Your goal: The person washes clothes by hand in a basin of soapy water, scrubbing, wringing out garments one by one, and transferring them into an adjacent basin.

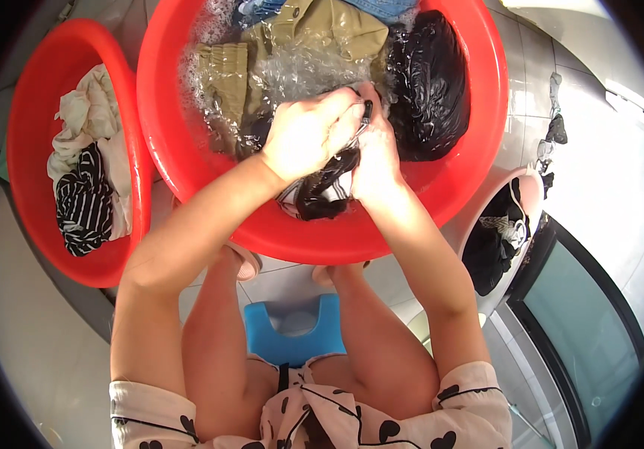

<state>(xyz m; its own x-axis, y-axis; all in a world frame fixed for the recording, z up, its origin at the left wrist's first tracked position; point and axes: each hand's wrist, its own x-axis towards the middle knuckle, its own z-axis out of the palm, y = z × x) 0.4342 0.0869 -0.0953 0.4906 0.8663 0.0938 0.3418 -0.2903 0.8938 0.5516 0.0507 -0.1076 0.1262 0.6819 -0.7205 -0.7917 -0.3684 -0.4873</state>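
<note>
A large red basin point(486, 67) of soapy water stands in front of me. Over its near half, my left hand point(308, 133) and my right hand point(376, 150) are close together, both closed on a wet black-and-white garment point(326, 191). Its lower part hangs between them into the basin; I cannot tell what kind of garment it is. Just beyond my hands, khaki clothing point(322, 34) with a gathered edge lies partly under water. To their right a shiny black bundle point(428, 90) bulges above the surface. Blue denim point(385, 7) shows at the far side.
Left of the big basin, a smaller red basin point(26, 150) holds white clothes and a black-and-white striped garment point(84, 200). At right, a pale pink tub point(533, 198) contains dark clothes point(492, 239). Several small dark items lie on the tiles beyond it. A blue stool point(292, 344) is under me.
</note>
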